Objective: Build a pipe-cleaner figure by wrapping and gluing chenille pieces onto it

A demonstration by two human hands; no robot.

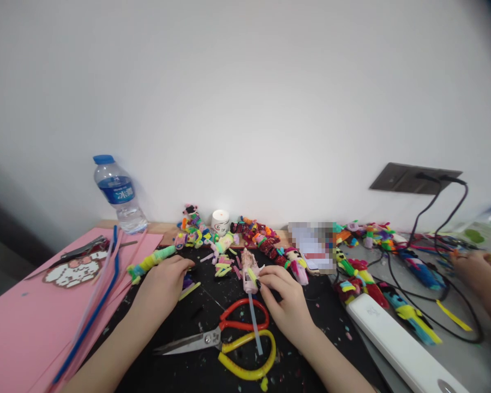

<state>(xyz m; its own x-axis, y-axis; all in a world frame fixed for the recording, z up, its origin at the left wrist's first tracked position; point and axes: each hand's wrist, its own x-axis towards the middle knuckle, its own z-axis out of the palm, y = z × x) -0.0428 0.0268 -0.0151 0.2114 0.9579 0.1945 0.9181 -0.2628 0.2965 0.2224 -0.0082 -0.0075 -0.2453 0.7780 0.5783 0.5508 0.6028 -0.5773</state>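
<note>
Small pink fuzzy pipe-cleaner doll [249,273] stands roughly upright on the black table [204,376], long axis near vertical, head end up and away from the person. Pale pink w/ yellow bits; a thin pale stick [256,325] runs down from it toward the person. Right hand [284,303] grip closed on the doll's lower body, fingertips pinching. Left hand [163,284] curled, knuckles down, beside green-yellow pipe-cleaner figure [149,265]; can't tell if it holds anything. Red-and-yellow-handled scissors [225,335] lie just below.

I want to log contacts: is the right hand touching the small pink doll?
Touching. The head view shows the right hand with its fingertips pinching the small pink doll.
</note>
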